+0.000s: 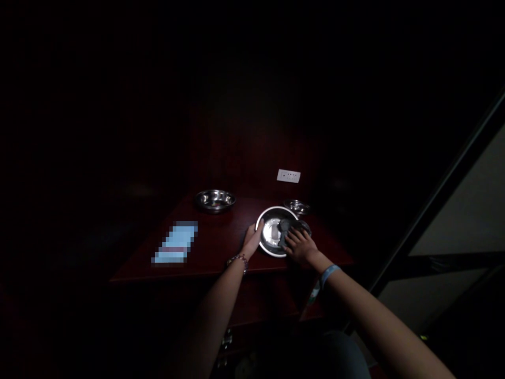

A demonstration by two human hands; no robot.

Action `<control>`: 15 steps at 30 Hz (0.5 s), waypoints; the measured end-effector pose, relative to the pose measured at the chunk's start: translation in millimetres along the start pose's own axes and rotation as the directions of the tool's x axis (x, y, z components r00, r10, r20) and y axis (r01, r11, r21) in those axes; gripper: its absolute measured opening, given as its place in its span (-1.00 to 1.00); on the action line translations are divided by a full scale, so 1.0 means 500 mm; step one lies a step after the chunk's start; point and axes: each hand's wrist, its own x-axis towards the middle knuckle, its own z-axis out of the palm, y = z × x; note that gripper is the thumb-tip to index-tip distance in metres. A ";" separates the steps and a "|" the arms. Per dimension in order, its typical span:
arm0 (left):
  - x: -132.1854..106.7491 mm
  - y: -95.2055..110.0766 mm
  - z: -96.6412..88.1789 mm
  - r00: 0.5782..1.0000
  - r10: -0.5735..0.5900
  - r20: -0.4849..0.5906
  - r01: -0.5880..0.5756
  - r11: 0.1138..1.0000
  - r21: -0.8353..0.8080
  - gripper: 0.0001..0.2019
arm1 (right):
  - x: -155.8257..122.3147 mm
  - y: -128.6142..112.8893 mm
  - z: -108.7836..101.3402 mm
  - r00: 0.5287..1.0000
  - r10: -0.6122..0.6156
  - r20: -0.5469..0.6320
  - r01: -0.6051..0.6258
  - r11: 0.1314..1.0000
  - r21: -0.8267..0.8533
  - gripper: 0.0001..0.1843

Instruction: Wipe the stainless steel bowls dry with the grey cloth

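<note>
A round stainless-steel bowl [272, 231] is tilted toward me above the front of the dark red table. At its left rim, my left hand [252, 238] grips it, with the thumb over the edge. My right hand [300, 245] is at the bowl's right side, fingers spread over a dark grey cloth [284, 226]. Part of that cloth lies against the inside of the bowl, and more of it seems to show beyond the rim. The palm side of the right hand is hidden.
Another steel bowl [215, 201] stands at the back left of the table [221, 247]. A smaller steel dish [298, 207] sits behind the held bowl. A pixelated bright rectangle [176, 243] lies at left. A white wall socket [289, 176] is on the back panel.
</note>
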 end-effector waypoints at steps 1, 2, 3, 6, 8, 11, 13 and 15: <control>0.000 0.000 0.001 1.000 0.014 -0.001 -0.014 1.000 -0.008 -0.49 | -0.006 -0.015 0.002 1.000 0.005 0.020 -0.006 1.000 0.029 -0.38; 0.001 0.000 0.002 1.000 0.024 -0.008 -0.025 1.000 -0.009 -0.51 | -0.012 -0.031 0.003 0.999 0.017 0.046 -0.020 0.998 0.056 -0.36; 0.001 0.000 0.002 0.999 0.029 -0.021 -0.029 1.000 -0.003 -0.53 | -0.017 -0.047 0.003 0.998 0.016 0.063 -0.021 0.997 0.081 -0.33; 0.002 0.003 0.002 0.997 0.014 -0.077 -0.011 0.999 0.041 -0.58 | -0.027 -0.086 -0.005 0.996 -0.015 0.084 -0.001 0.984 0.179 -0.17; 0.001 0.006 0.000 0.994 0.014 -0.105 -0.007 0.997 0.071 -0.61 | -0.026 -0.104 -0.012 0.994 -0.062 0.085 0.034 0.957 0.289 -0.10; 0.002 0.006 -0.005 0.991 0.051 -0.123 -0.033 0.990 0.140 -0.63 | -0.013 -0.124 -0.012 0.989 -0.144 0.037 0.112 0.883 0.457 -0.13; 0.005 0.002 -0.008 0.988 0.059 -0.140 -0.030 0.979 0.203 -0.63 | -0.001 -0.135 -0.003 0.988 -0.149 -0.040 0.148 0.845 0.513 -0.18; 0.009 -0.003 -0.010 0.985 0.046 -0.167 -0.003 0.968 0.251 -0.63 | 0.007 -0.144 0.011 0.985 -0.116 -0.126 0.165 0.841 0.516 -0.25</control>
